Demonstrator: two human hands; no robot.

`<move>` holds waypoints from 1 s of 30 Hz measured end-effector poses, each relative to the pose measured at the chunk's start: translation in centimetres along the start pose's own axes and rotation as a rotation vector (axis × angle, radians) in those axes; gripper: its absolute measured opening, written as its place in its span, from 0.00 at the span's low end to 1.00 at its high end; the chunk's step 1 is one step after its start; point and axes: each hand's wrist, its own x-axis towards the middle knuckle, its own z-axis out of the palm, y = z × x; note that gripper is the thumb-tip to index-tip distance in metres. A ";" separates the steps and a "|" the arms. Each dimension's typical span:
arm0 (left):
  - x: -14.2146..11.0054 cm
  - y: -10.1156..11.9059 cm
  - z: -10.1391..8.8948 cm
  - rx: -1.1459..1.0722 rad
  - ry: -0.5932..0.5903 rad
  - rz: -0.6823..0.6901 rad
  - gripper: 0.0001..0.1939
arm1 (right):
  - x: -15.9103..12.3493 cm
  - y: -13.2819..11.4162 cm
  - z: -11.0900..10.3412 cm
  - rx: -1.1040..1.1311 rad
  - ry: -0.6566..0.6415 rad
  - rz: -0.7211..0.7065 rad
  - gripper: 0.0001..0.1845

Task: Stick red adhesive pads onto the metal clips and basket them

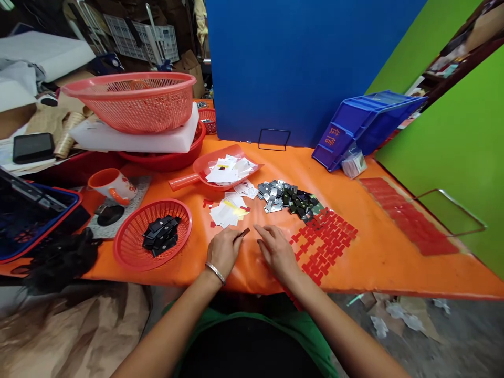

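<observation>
1. The left hand (222,249), low in the middle of the frame, pinches a small, dark, flat piece (245,231) between thumb and fingers. The piece is just above the orange, smooth surface (378,252).
2. The right hand (279,252) is just beside it, with thumb and pointing finger spread a little. It does not touch the piece.
3. To do this well, I think the left hand should hold the piece by its end, so its flat side stays free. The right hand should come in softly and not bump the red, flat, jigsaw-like bits (334,236) at the lower right.
4. More black, flat pieces (161,233) lie in the round, red plastic basket (120,244) at the lower left. A pile of shiny grey and dark flat pieces (275,195) is near the middle.
5. The left fingers cover part of the held piece, so I cannot tell its full shape. Both palms are hidden. The right arm covers some red bits. The frame's left edge cuts off the blue-rimmed plastic bin (74,202).
</observation>
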 end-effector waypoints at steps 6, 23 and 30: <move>-0.7 -0.9 0.6 0.372 -0.078 0.097 0.12 | 0.0 0.7 1.2 -0.281 -0.148 -0.193 0.20; -0.6 -2.1 0.8 0.243 -0.034 0.066 0.13 | -1.4 3.1 -3.3 0.318 0.150 0.146 0.15; -0.8 -1.0 -0.1 -0.303 -0.078 -0.167 0.18 | -4.1 9.7 -9.1 0.434 0.319 0.510 0.09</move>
